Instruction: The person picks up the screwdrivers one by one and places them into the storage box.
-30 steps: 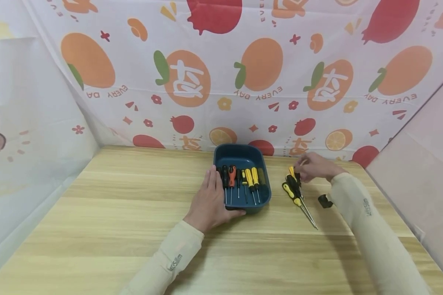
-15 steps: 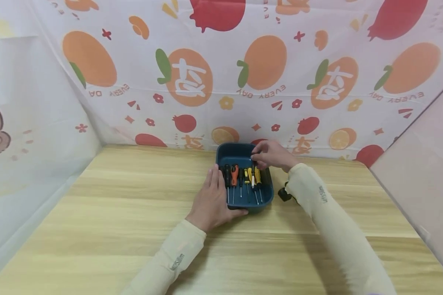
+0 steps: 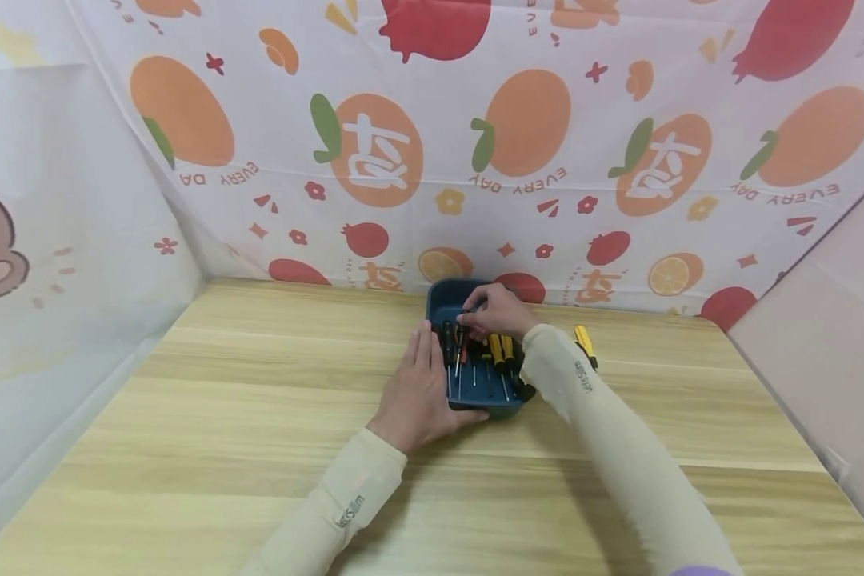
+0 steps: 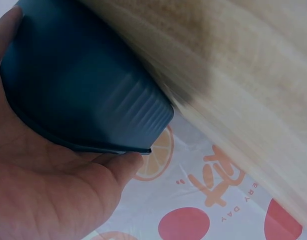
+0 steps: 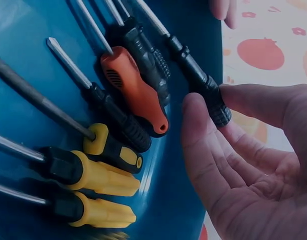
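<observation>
My left hand (image 3: 416, 400) lies against the front left corner of a dark blue bin (image 3: 502, 411), fingers straight along its left side and thumb across the front. In the right wrist view my right hand (image 5: 253, 155) pinches the black handle of a screwdriver (image 5: 196, 72) between thumb and fingertips, over the bin's left part, shaft pointing to the front. Inside lie an orange-handled screwdriver (image 5: 133, 92), a black-handled one (image 5: 118, 117), a short yellow-and-black one (image 5: 113, 150), two yellow-handled ones (image 5: 106, 175) and more black handles (image 5: 143, 60).
On the wooden table (image 3: 259, 448), right of the bin, a yellow-handled screwdriver (image 3: 583, 340) shows past my right sleeve (image 3: 605, 416), which hides what lies under it. A fruit-printed cloth (image 3: 439, 160) hangs along the table's back edge.
My right hand has come left from the screwdrivers on the table to above the bin, bringing a black-handled screwdriver, then moved on toward the bin's left side. My left hand stays on the bin.
</observation>
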Demonstrator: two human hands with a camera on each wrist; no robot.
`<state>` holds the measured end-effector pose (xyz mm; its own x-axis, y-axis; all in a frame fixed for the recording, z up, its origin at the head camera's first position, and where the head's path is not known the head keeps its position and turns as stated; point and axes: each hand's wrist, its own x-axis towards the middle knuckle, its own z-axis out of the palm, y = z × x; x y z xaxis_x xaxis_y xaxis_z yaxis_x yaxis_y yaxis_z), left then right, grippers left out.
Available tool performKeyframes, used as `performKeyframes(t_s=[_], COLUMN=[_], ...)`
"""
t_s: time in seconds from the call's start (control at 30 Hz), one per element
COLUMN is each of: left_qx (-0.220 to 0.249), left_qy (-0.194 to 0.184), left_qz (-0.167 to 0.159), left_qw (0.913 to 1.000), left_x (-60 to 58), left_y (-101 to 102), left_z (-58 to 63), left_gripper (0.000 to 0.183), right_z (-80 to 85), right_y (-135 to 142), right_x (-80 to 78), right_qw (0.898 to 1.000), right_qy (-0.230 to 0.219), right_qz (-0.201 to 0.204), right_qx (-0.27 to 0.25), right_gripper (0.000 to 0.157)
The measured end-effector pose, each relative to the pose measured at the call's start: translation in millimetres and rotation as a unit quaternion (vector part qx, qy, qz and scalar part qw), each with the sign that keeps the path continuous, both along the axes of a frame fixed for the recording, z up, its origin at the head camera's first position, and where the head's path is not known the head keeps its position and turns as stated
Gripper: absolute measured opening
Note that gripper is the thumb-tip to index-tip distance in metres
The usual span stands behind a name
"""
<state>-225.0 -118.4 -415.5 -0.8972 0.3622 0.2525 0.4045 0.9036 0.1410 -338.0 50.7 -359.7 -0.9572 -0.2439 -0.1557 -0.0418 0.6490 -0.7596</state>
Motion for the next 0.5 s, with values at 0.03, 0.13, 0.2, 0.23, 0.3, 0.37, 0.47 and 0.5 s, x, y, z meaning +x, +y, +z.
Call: performKeyframes(t_s=[0.03, 0.13, 0.2, 0.23, 0.3, 0.37, 0.47, 0.5], left_qx=[0.0, 0.001, 0.002, 0.002, 0.005, 0.006, 0.005, 0.004], left_qy=[0.0, 0.003, 0.005, 0.007, 0.007, 0.008, 0.01, 0.012], left_qz=[0.0, -0.001, -0.002, -0.002, -0.003, -0.005, -0.006, -0.006], left_qw=[1.0, 1.0, 1.0, 1.0, 1.0, 0.9999, 0.9999, 0.9999], left_x=[0.2, 0.9, 1.4, 1.6, 1.9, 2.1, 2.4, 2.5], left_y=[0, -1, -1, -2, -2, -2, -1, -1], left_z=[0.3, 0.9, 1.2, 1.1, 0.8, 0.5, 0.6, 0.7], left_gripper=[0.135, 0.135, 0.135, 0.135, 0.134, 0.134, 0.134, 0.134], right_z=[-0.3, -1.5, -2.2, -2.7, -3.9, -5.0, -6.6, -7.1], right_y=[-1, -3, -5, -6, -7, -9, -11, -12], right_x=[-0.6, -2.6, -3.7, -4.2, -4.9, -5.5, -6.8, -7.4], right_qw=[1.0, 1.0, 0.999, 0.999, 0.999, 0.998, 0.997, 0.997], right_qy=[0.001, 0.002, -0.001, -0.003, -0.007, -0.011, -0.013, -0.012], right_qz=[0.003, 0.016, 0.026, 0.03, 0.036, 0.038, 0.039, 0.039], right_qx=[0.004, 0.02, 0.028, 0.031, 0.038, 0.046, 0.06, 0.067], right_gripper=[0.024, 0.022, 0.021, 0.021, 0.02, 0.02, 0.021, 0.021])
